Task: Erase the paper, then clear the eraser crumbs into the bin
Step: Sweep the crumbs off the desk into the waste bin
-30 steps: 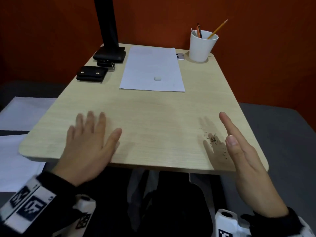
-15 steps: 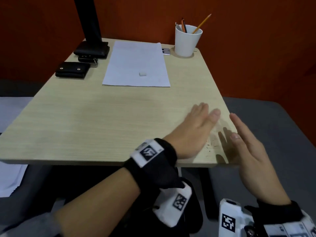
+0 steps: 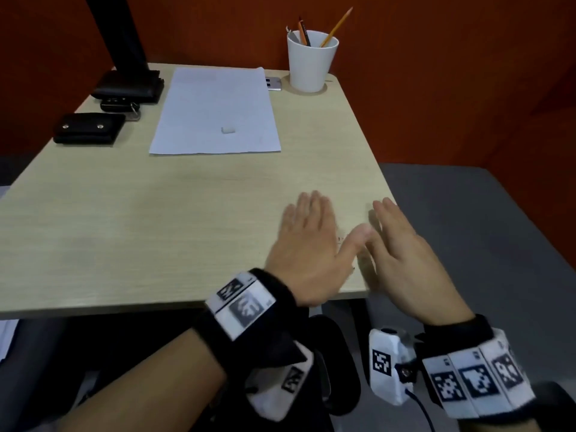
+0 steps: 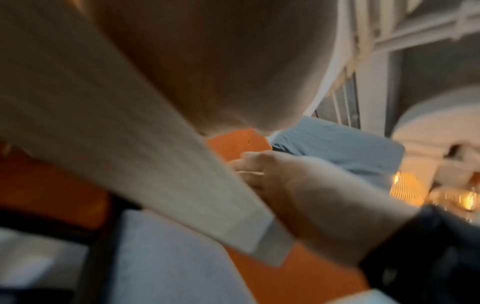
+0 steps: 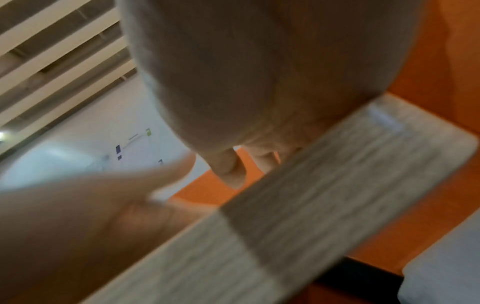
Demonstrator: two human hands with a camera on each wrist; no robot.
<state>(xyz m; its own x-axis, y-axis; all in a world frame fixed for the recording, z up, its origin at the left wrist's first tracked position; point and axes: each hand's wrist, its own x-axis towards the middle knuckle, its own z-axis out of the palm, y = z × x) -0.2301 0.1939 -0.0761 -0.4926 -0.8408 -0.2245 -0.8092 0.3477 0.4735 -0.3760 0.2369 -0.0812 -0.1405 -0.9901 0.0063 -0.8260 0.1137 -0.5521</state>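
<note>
A white sheet of paper (image 3: 215, 112) lies at the back of the light wooden table (image 3: 140, 219), with a small white eraser (image 3: 228, 130) on it. My left hand (image 3: 307, 241) lies flat with straight fingers on the table's near right corner. My right hand (image 3: 402, 254) is open at the table's right edge, palm turned toward the left hand, thumbs nearly touching. A few dark crumbs (image 3: 340, 239) show between the hands; the rest are hidden. Both wrist views are blurred; the left wrist view shows the right hand (image 4: 298, 191) beside the table edge (image 4: 145, 156). No bin is in view.
A white cup (image 3: 311, 62) with pencils stands at the back right corner. A black key case (image 3: 88, 128), a black wallet (image 3: 129, 88) and a black post (image 3: 120, 32) occupy the back left. Grey floor (image 3: 467, 219) lies right of the table.
My left hand has crossed from the table's near left to its near right corner, beside the right hand. The right hand has stayed at the right edge. The crumbs are now mostly covered.
</note>
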